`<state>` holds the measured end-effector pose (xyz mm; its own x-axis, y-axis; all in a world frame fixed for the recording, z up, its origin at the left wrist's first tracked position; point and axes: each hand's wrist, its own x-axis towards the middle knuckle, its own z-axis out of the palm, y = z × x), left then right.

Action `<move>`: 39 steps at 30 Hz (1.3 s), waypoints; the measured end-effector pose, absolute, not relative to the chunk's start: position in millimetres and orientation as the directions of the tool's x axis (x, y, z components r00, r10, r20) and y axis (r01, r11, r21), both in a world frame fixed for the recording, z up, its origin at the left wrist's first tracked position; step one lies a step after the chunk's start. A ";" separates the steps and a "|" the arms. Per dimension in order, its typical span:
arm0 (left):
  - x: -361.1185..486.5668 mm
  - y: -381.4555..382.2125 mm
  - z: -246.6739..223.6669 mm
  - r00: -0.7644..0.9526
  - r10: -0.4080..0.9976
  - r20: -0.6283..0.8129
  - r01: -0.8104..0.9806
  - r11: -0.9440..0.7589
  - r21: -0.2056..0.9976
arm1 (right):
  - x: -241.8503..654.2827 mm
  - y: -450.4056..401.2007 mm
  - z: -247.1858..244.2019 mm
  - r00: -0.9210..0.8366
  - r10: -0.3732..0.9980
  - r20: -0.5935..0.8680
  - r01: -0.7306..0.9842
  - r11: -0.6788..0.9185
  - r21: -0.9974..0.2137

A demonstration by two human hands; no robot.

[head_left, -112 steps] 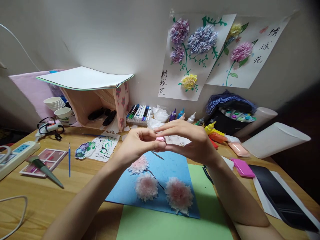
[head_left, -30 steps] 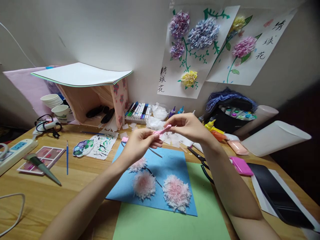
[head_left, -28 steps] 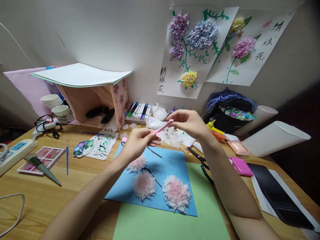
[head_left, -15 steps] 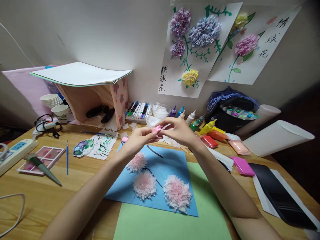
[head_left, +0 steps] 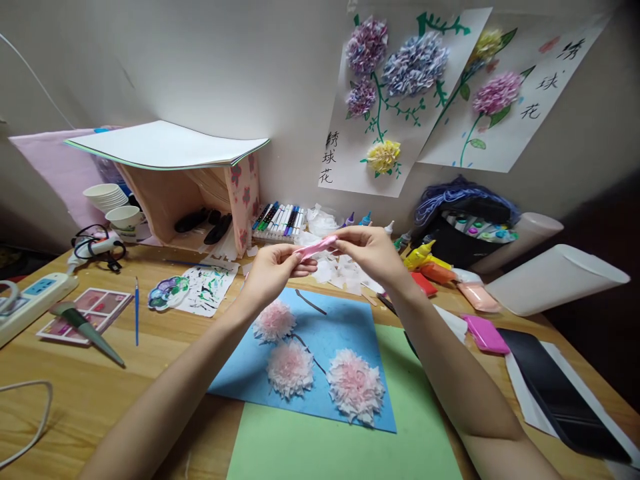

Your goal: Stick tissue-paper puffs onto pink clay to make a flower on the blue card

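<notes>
"Pink and soft-looking, the strip [head_left: 319, 247] hangs near the centre of the frame, clear of the counter [head_left: 90, 413]. Who has it?"

"Both hands. The left hand [head_left: 275, 270] pinches its lower left end between thumb and fingers, and the right hand [head_left: 373, 253] nips its upper right end the same way. It spans the gap between them, tilted up toward the right."

"So where is the weak point?"

"Probably that span. If the hands pull apart too fast, or one grip is firmer than the other, the strip could thin and tear. If it is tacky, it may also cling to the fingers and lose its shape."

"And if it drops?"

"Just behind it in the view lie white paper scraps [head_left: 345, 273]. A slipped pinch could land it there, and a sticky surface would likely pick up bits."

"What about the blue sheet [head_left: 345, 320], lower centre?"

"Three pale flowers lie on it. The left wrist appears close to the upper left flower [head_left: 275, 321]; whether they touch, the view does not tell. A lowered forearm could crush its ruffled petals."

"Anything else at risk?"

"The dark strip [head_left: 311, 301] near the sheet's upper edge. Whether it is glued is unclear; if it lies loose, a trailing sleeveless arm or a fallen lump could knock it askew."
</notes>
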<state>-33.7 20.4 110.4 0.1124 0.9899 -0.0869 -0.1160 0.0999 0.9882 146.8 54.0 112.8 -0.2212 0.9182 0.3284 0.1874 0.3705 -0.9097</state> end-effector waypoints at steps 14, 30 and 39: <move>-33.3 17.4 105.5 0.371 0.928 -0.019 -0.230 0.111 0.967 | 131.2 33.2 110.8 -0.350 0.789 0.504 0.407 0.613 -0.677; -34.6 20.3 105.7 0.234 0.968 0.088 -0.327 -0.007 0.945 | 124.1 29.4 108.5 -0.414 0.682 0.603 0.492 0.725 -0.483; -33.6 14.4 106.0 0.336 0.936 0.103 -0.279 -0.005 0.960 | 113.2 17.7 108.2 -0.512 0.613 0.602 0.583 0.762 -0.281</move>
<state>-33.6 14.4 106.0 0.3361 0.9362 0.1027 -0.2794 -0.0050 0.9602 113.2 17.7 108.2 -0.5116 0.6130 0.6021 0.5828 0.7625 -0.2810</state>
